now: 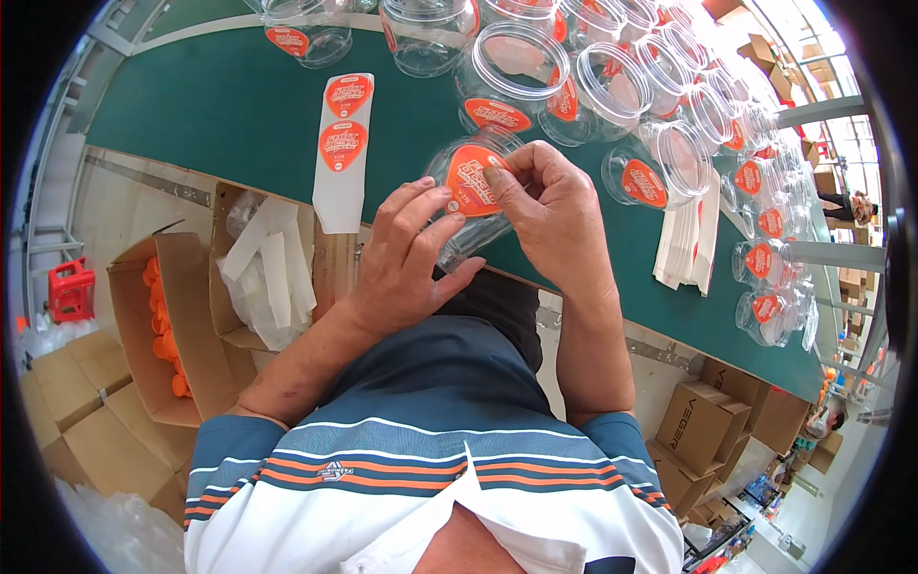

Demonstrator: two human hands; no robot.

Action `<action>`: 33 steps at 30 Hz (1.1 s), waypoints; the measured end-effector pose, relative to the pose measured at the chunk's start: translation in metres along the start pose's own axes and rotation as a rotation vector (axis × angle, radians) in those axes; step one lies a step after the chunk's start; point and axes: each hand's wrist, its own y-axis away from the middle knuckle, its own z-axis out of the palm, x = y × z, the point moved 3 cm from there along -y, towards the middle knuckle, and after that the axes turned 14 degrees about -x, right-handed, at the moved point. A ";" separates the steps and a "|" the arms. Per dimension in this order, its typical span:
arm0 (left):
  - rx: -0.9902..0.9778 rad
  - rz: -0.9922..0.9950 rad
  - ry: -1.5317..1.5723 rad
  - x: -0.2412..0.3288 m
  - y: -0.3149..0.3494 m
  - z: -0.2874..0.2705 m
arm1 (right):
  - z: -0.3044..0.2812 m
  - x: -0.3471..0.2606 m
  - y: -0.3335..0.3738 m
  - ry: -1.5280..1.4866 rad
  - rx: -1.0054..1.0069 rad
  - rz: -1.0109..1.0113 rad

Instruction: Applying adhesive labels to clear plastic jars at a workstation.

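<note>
A clear plastic jar [486, 231] lies tilted over the table's near edge, in front of my body. An orange-red label [467, 178] sits against its side. My left hand [404, 251] is wrapped round the jar, with fingertips along the label's left edge and the thumb low on the jar. Thumb and index finger of my right hand [562, 215] are pinched at the label's upper right edge. Whether the whole label sticks to the jar cannot be told. Left of my hands, a white backing strip [338, 203] with two orange labels lies on the green table [229, 115].
Clear open jars [612, 81] with orange labels crowd the table's far and right sides. A stack of white strips [681, 249] lies at right. Below the left edge stand a carton of orange pieces [182, 383] and a carton of discarded white strips [277, 268].
</note>
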 end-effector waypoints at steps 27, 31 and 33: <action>-0.085 -0.066 -0.073 0.001 0.002 0.000 | -0.019 0.023 0.003 0.208 0.168 -0.066; -0.082 -0.036 -0.097 0.001 0.006 0.003 | -0.011 0.003 -0.002 0.440 0.137 -0.264; -0.080 -0.023 -0.101 0.000 0.005 0.003 | -0.007 0.000 -0.014 0.620 0.116 -0.452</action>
